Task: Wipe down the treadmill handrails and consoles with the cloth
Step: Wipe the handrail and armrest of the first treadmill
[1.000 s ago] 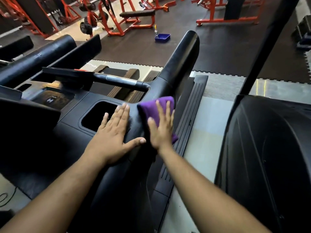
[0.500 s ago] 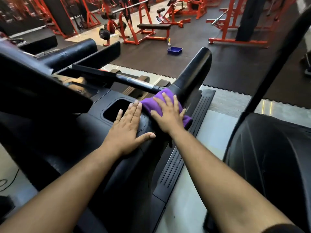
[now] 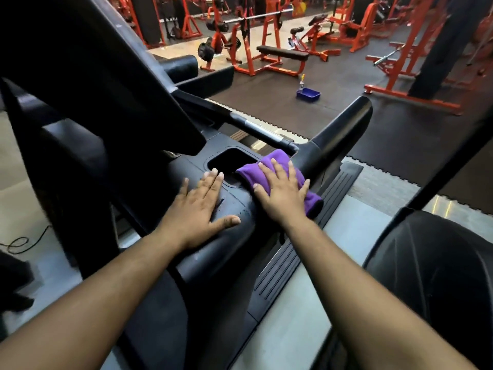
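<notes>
At the far left a thin cable (image 3: 18, 243) curls on the pale floor beside the treadmill's dark upright. The big black console (image 3: 101, 76) tilts above the tray with its cup recess (image 3: 229, 162). The left hand (image 3: 198, 206) lies flat on the black plastic just short of that recess, fingers spread and thumb stretched out to the right, holding nothing. Just beside it, the right hand (image 3: 282, 192) presses flat with fingers spread on the folded purple cloth (image 3: 277, 161), which sits where the tray meets the base of the handrail (image 3: 338, 126); the cloth's lower end hangs over the edge. Right of this runs a ribbed side rail (image 3: 290, 252), then a second treadmill (image 3: 437, 276). Far back, a blue tub (image 3: 308, 94) stands on the dark mat among orange benches (image 3: 280, 58).
</notes>
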Available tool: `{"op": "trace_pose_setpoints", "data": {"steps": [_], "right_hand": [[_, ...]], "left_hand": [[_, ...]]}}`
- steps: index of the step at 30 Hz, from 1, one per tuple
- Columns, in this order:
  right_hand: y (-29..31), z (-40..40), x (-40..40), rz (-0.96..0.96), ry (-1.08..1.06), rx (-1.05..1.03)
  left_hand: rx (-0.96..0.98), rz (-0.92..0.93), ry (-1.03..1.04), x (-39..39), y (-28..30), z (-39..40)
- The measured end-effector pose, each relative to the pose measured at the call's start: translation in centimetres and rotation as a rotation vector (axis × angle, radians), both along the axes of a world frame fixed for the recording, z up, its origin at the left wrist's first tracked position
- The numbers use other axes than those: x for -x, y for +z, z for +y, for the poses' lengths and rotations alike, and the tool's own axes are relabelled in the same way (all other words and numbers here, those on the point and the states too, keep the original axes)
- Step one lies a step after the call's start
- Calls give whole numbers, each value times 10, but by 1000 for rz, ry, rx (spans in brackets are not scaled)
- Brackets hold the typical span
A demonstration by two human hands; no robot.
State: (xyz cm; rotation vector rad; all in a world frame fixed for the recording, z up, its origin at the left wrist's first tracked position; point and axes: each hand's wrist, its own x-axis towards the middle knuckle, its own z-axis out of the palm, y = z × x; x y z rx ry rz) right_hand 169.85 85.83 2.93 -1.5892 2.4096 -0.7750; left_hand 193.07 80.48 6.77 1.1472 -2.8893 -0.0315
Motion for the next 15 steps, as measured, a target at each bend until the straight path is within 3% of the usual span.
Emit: {"op": "trace_pose_setpoints", "data": {"steps": [4, 8, 10, 13, 15], "right_hand": [[-3, 29, -64, 73, 117, -27], [9, 16, -23, 238, 318, -60], [9, 13, -7, 211, 258, -49], [1, 32, -54, 57, 51, -16], [1, 47, -99, 67, 119, -26]], "left_hand": [[-29, 83, 11, -5, -4, 1], [-41, 97, 24, 0, -2, 1], [-40, 101, 37, 0, 0, 2], [-22, 129, 25, -9, 0, 2], [-55, 188, 30, -17, 0, -3]]}}
